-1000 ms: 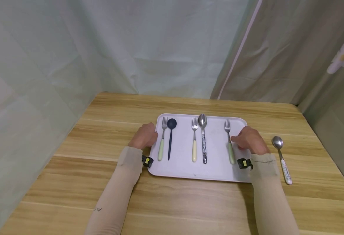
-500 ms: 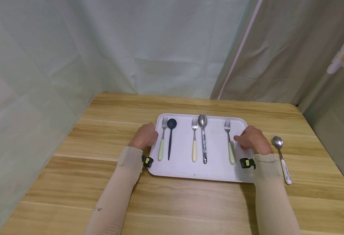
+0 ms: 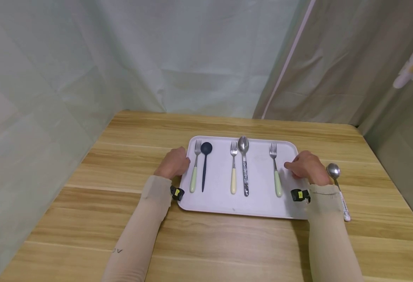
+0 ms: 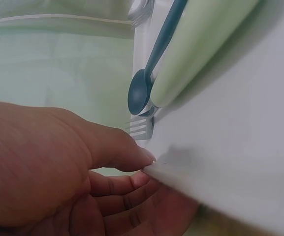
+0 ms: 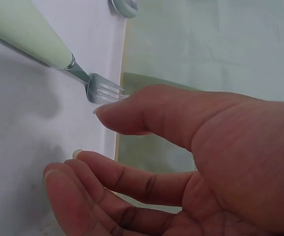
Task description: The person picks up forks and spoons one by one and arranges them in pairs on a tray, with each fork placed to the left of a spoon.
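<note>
A white rectangular tray lies on the table. My left hand pinches its left rim, thumb on top and fingers beneath, as the left wrist view shows. Over the tray's right edge is my right hand, thumb and fingers apart with nothing between them. On the tray, from left to right, lie a green-handled fork, a dark blue spoon, a cream-handled fork, a steel spoon with a patterned handle and another green-handled fork, the one nearest my right hand.
A steel spoon with a white printed handle lies on the wooden table right of the tray, partly hidden by my right wrist. Pale curtains stand behind the table and on both sides.
My right hand has shifted right, away from the right-hand green-handled fork, and its wrist now covers part of the loose spoon. My left hand and the tray stay in place.
</note>
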Action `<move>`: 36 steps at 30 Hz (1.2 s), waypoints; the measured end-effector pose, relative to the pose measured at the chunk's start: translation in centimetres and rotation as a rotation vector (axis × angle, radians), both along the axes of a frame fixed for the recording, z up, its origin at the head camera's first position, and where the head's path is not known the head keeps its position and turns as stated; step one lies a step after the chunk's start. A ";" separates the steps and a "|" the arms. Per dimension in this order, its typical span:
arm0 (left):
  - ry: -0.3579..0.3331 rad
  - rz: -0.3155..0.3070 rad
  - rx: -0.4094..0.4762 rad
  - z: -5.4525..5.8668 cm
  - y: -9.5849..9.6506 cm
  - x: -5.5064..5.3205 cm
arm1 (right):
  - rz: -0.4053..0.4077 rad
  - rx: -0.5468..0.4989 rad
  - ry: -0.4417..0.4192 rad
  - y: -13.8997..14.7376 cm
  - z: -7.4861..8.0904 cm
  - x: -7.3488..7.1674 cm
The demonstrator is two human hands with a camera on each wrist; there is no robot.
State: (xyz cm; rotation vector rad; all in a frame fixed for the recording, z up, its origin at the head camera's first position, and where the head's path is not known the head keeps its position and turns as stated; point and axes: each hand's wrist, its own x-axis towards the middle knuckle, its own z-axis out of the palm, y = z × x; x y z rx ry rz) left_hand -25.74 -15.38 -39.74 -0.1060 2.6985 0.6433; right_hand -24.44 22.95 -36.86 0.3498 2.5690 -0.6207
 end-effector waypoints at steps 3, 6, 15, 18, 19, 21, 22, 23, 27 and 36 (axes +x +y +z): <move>0.004 -0.001 0.006 0.0 0.0 0.0 | 0.003 -0.002 0.005 0.1 0.0 0.0; 0.007 -0.002 0.009 0.1 0.0 0.1 | 0.013 0.004 0.012 0.3 0.0 0.0; 0.017 -0.006 0.019 -0.1 -0.1 0.0 | 0.014 0.016 0.021 0.6 0.1 0.0; 0.016 -0.004 0.028 -0.1 -0.1 0.0 | -0.004 0.008 0.016 0.6 0.1 -0.1; 0.015 -0.005 0.030 0.0 -0.1 0.0 | -0.010 0.005 0.013 0.6 0.1 -0.1; 0.012 -0.004 0.032 0.0 -0.1 0.0 | -0.020 -0.002 0.010 0.8 0.2 0.0; 0.009 -0.002 0.032 0.0 -0.1 0.0 | -0.027 -0.009 0.010 0.8 0.2 0.1; 0.006 -0.001 0.031 0.1 -0.1 0.0 | -0.032 -0.011 0.012 1.0 0.2 0.2; -0.011 0.003 0.028 0.1 -0.1 0.0 | -0.048 -0.020 0.026 1.4 0.1 0.4; -0.007 -0.004 0.036 0.1 -0.1 0.1 | -0.101 -0.023 0.015 2.5 0.3 0.6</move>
